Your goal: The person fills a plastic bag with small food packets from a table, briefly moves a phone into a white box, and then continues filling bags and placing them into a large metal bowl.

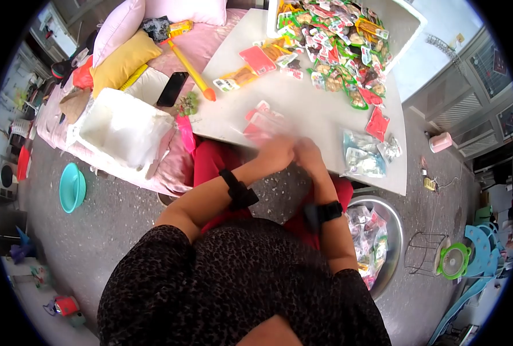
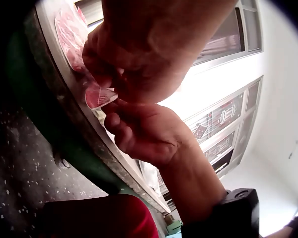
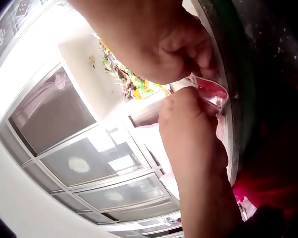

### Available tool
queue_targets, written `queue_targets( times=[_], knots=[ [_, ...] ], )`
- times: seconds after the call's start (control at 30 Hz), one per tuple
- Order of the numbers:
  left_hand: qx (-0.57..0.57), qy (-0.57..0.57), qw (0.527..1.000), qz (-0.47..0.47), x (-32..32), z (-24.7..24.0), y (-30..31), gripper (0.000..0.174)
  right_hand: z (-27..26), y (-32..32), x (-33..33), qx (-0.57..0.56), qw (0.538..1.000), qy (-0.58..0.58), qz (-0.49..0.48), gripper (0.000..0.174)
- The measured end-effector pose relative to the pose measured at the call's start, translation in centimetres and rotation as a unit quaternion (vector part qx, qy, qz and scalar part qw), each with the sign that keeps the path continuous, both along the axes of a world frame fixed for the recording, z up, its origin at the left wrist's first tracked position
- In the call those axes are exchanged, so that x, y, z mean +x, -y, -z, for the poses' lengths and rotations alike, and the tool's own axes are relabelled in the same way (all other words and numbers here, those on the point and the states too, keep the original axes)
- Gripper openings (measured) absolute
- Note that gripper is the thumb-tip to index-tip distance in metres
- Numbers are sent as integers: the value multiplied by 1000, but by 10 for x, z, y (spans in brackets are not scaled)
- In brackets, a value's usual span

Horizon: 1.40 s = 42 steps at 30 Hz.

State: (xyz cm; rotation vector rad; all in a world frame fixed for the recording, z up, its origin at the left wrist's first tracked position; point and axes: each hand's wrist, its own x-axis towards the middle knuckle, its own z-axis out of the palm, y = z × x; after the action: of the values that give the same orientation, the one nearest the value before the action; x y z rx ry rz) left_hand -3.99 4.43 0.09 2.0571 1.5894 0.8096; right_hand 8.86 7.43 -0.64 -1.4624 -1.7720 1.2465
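Both hands meet over the table's near edge. My left hand [image 1: 276, 153] and right hand [image 1: 307, 154] have curled fingers pinching the edge of a small red-and-clear plastic packet [image 3: 212, 91], which also shows between the fingertips in the left wrist view [image 2: 96, 96]. Just beyond the left hand, a clear bag with pink-red contents [image 1: 262, 121] lies on the table, partly blurred. Farther off are a flat red packet [image 1: 257, 60] and yellow packets [image 1: 236, 79]. The fingers hide part of the pinched packet.
A white foam box [image 1: 409, 34] with many small snack packets stands on the table [image 1: 210, 124]. Clear blue-white bags [image 1: 363, 154] lie at its right. A metal basin [image 1: 392, 230] of packets sits by the right leg. An open white foam box [image 1: 123, 124] and black phone [image 1: 173, 89] are left.
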Motion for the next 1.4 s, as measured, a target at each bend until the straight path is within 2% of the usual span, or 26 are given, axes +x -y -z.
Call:
queue_targets(
  times=[0.07,0.13,0.23,0.33,0.4,0.47,0.57,0.67,0.8,0.87,1.0,1.1,1.2,1.23,1.4],
  knots=[
    [10,-10,1000,18,-5,2,-3,17,27,-16,7,104,991,59,-59,19],
    [12,-17,998,60,-13,6,-10,18,21,-13,11,195,976,93,8,18],
    [-111,-78,982,134,-29,-5,-41,18,22,-12,14,318,939,95,94,17],
    [50,-137,987,71,-54,-6,-80,22,37,-13,17,373,915,90,122,19],
    [32,-141,989,-30,-66,-12,-113,28,44,-15,17,395,905,98,126,20],
    [28,-172,984,-42,-80,-19,-142,37,48,-17,14,419,891,113,132,19],
    [88,-217,966,-109,-88,-12,-182,45,46,-16,15,424,889,112,131,19],
    [44,-218,966,-132,-92,-8,-206,50,42,-15,14,423,891,109,126,18],
    [41,-246,955,-160,-91,13,-229,46,42,-16,14,430,888,105,126,18],
    [33,-279,951,-131,-100,27,-248,42,42,-16,14,435,886,97,125,17],
    [22,-310,947,-80,-109,17,-246,37,39,-15,13,420,891,126,117,16],
    [77,-194,974,-88,-108,1,-223,41,41,-17,13,411,894,130,119,15],
    [69,-271,945,-169,-103,-5,-220,47,41,-15,14,414,892,134,120,15],
    [45,-272,948,-161,-104,-7,-223,52,40,-15,13,416,891,137,119,15],
    [44,-279,942,-184,-104,21,-247,42,43,-16,15,427,887,131,117,16]
  ],
)
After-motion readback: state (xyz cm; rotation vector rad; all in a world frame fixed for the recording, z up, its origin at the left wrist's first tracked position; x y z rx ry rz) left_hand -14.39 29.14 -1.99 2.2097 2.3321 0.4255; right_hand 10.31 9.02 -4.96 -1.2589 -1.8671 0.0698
